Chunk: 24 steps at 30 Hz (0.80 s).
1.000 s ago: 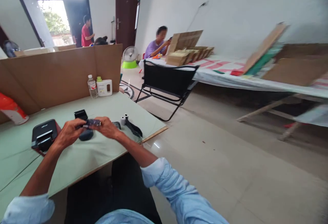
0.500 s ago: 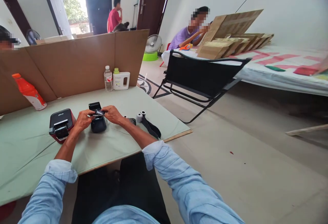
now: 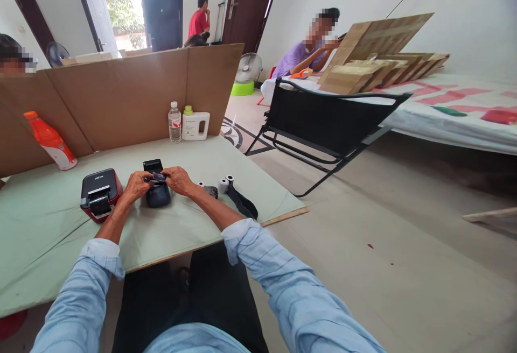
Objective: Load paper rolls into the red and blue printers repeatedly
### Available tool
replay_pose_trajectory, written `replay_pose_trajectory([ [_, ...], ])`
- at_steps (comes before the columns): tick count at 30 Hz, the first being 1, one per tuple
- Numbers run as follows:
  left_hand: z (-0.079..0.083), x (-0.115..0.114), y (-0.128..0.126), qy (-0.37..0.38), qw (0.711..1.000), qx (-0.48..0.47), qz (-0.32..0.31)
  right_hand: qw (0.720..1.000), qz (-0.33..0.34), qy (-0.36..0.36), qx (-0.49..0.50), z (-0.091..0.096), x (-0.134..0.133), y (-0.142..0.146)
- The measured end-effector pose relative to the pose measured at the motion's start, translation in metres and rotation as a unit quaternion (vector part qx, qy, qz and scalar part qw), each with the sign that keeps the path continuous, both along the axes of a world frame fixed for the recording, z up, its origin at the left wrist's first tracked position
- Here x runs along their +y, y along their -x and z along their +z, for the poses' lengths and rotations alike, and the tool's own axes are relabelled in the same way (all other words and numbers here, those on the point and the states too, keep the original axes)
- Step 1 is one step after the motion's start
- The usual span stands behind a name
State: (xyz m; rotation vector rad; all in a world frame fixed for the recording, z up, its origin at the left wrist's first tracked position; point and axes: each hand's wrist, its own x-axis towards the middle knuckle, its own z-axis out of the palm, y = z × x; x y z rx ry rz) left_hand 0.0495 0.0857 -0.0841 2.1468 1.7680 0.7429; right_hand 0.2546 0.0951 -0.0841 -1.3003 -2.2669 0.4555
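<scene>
My left hand (image 3: pixel 136 185) and my right hand (image 3: pixel 178 179) pinch the two ends of a small dark shiny object (image 3: pixel 158 177), held just above a dark blue rounded device (image 3: pixel 158 197) on the pale green table (image 3: pixel 48 251). Both hands have their fingers closed on the object. A small black box (image 3: pixel 152 165) stands right behind the hands. To the left sits a red and black label printer (image 3: pixel 98 192). To the right lie two white paper rolls (image 3: pixel 225 183) and a black strap (image 3: pixel 244 205).
A cardboard screen (image 3: pixel 121 94) backs the table, with a water bottle (image 3: pixel 175 122), a white jug (image 3: pixel 195 124) and an orange bottle (image 3: pixel 50 140) in front of it. A black folding chair (image 3: pixel 327 121) stands to the right. Other people sit or stand beyond, near cardboard boxes (image 3: pixel 363 70).
The camera view swung left and steadied, so the table now sits more central. My hands stay together on the small dark object above the blue device.
</scene>
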Motion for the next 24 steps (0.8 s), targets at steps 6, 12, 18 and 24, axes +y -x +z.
replay_pose_trajectory([
  [6,0.010,-0.006,-0.007,0.006,0.998,0.062,0.020,0.999,-0.019,-0.009,-0.042,0.006,-0.002,0.005],
  [12,0.009,-0.016,-0.017,-0.031,0.994,0.095,0.051,0.998,-0.030,-0.022,-0.043,0.002,-0.002,0.007],
  [18,0.007,-0.014,-0.016,-0.033,0.995,0.080,0.039,0.998,-0.029,-0.032,-0.052,-0.001,0.001,0.010],
  [24,0.004,-0.009,-0.012,0.009,0.997,0.071,0.035,0.997,-0.019,-0.034,-0.060,-0.006,0.001,0.011],
])
